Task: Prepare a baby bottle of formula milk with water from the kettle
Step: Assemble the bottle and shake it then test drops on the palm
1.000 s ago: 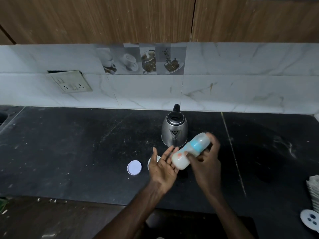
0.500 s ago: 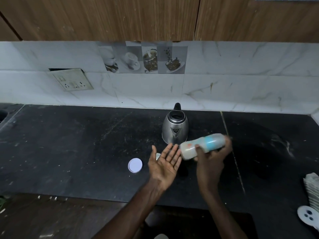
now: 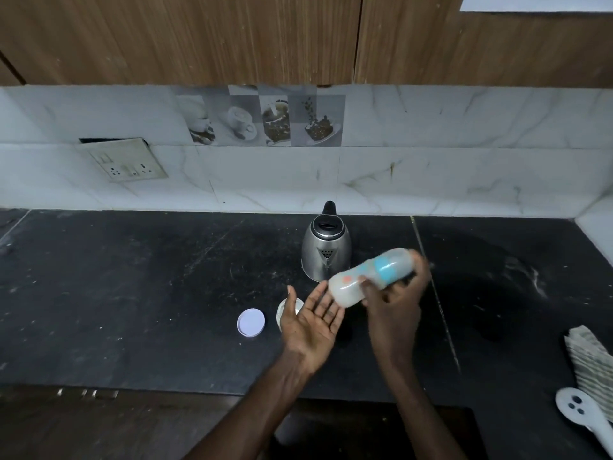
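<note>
The baby bottle (image 3: 371,276) was held tilted, nearly on its side, in the closed fingers of the right hand (image 3: 393,302), above the bench (image 3: 132,277), just before the kettle (image 3: 326,250); the left hand (image 3: 311,322) was held open, palm up, empty, beside the white lid (image 3: 251,322)

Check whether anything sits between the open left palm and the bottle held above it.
Nothing visible does. The milky baby bottle with blue band, gripped sideways by the right hand, has its base end just above the left hand's fingers.
</note>
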### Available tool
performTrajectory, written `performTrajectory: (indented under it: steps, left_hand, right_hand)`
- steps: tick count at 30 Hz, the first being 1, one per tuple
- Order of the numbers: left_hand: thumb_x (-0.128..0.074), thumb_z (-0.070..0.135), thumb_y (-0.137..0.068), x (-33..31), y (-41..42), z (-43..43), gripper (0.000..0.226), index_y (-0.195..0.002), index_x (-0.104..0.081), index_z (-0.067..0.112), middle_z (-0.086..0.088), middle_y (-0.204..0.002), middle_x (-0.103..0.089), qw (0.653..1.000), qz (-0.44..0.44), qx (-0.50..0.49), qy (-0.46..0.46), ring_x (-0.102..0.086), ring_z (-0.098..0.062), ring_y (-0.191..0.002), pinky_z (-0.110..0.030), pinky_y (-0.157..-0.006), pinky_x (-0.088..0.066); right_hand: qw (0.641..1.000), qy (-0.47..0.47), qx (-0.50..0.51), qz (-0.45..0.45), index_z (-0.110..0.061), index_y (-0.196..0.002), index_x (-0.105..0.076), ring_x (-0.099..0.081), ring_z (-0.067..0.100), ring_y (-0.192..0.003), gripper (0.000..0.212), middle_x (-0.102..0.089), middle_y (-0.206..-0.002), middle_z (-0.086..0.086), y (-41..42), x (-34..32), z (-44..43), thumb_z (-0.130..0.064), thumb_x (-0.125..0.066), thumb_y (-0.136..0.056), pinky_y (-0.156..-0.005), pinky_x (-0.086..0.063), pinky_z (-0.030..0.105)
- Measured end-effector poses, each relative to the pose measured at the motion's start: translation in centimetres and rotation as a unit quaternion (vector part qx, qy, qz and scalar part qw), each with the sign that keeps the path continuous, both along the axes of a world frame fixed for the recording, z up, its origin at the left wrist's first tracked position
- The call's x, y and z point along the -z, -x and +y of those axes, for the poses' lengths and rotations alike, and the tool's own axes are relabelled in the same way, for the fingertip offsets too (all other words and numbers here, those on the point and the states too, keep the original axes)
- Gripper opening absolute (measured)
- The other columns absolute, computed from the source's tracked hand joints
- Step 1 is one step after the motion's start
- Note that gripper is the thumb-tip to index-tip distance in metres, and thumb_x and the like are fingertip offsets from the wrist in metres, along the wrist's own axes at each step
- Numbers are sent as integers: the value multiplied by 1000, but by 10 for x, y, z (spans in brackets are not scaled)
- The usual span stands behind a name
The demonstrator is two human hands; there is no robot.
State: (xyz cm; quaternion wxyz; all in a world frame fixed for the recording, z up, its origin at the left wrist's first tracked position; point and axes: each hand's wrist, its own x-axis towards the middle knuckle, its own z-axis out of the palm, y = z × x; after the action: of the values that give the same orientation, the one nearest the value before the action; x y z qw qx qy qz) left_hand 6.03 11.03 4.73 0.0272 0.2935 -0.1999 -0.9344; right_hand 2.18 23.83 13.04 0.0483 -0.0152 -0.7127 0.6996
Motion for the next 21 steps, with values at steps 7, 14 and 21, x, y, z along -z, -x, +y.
performTrajectory:
  steps: [7, 14, 21]
  left_hand:
    - [-56, 70, -89, -8, -8, 5, 86, -145, -54, 5, -23, -147, -56, 1000, 15, 1, -13, -48, -38, -143, -50, -126, -29]
    - [-57, 67, -91, -6, -9, 3, 79, -139, -60, 4, -17, -142, -63, 1000, 21, -10, -18, -56, -37, -137, -53, -122, -36]
    - [-53, 69, -92, -12, -11, 8, 79, -140, -60, 6, -15, -144, -63, 1000, 20, -7, -3, -63, -30, -130, -46, -118, -41]
  right_hand:
    - [990, -61, -127, -12, -60, -143, -35, -77, 3, -93, 90, -73, -111, -23, -27, 8, 1, -29, -82, -73, -75, -65, 31]
    - [990, -74, -113, -41, -59, -145, -33, -77, 5, -90, 91, -76, -104, -16, -34, 10, 4, -27, -82, -75, -81, -67, 44]
    - [999, -28, 21, 2, -51, -149, -28, -77, 11, -93, 87, -72, -119, -8, -16, -3, 14, -31, -77, -80, -78, -66, 36]
